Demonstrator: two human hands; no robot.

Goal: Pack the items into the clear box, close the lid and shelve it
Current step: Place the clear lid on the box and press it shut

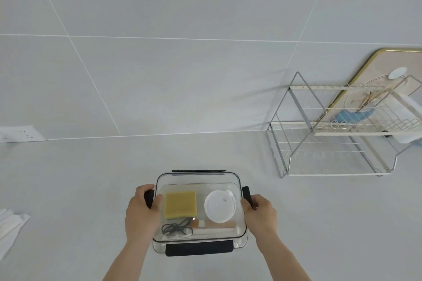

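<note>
The clear box (198, 179) sits on the white counter in front of me with its clear lid on top and black latches on all sides. Inside I see a yellow sponge (180, 204), a round white lid-like disc (220, 207), a coiled black cable (174, 228) and a small wooden piece (219, 224). My left hand (142, 209) grips the black latch on the box's left side. My right hand (259, 211) grips the black latch (246, 194) on its right side. The front latch (198, 248) lies flat against the near wall.
A two-tier wire rack (331, 134) stands on the counter at the back right, with a white cloth and a blue item on its right part. A gold-rimmed board (356, 75) leans on the wall behind it. A wall socket (20, 136) is at left, white cloth (10, 228) at the left edge.
</note>
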